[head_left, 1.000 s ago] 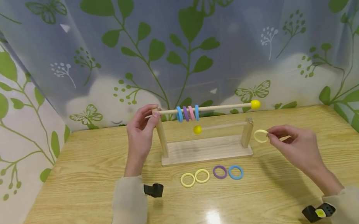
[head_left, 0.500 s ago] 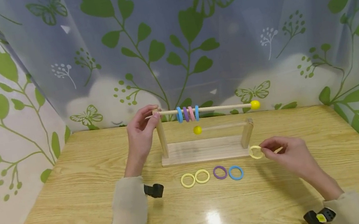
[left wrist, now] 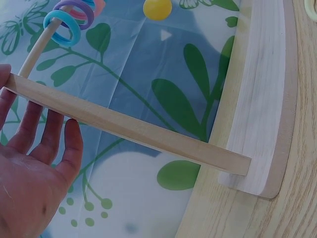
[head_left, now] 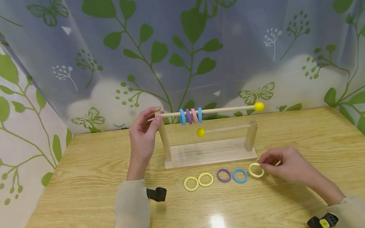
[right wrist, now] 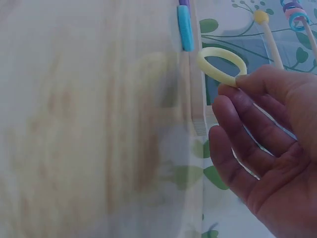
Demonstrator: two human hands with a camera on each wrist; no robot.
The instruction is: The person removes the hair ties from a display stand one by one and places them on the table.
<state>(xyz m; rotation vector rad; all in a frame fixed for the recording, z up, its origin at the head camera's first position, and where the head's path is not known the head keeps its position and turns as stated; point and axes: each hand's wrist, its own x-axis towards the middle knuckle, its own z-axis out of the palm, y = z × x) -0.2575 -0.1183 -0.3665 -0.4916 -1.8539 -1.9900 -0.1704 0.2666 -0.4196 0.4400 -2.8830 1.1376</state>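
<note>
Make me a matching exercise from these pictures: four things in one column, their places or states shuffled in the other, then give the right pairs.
Column one
1. Left hand
2. Right hand
3. Pink ring
4. Wooden base

Column two
A. Pinching a yellow ring
B. Holding the top of the left post
C. Flat on the table
D. On the upper rod, between a purple ring and a blue ring

Pairs: 1-B, 2-A, 3-D, 4-C
</note>
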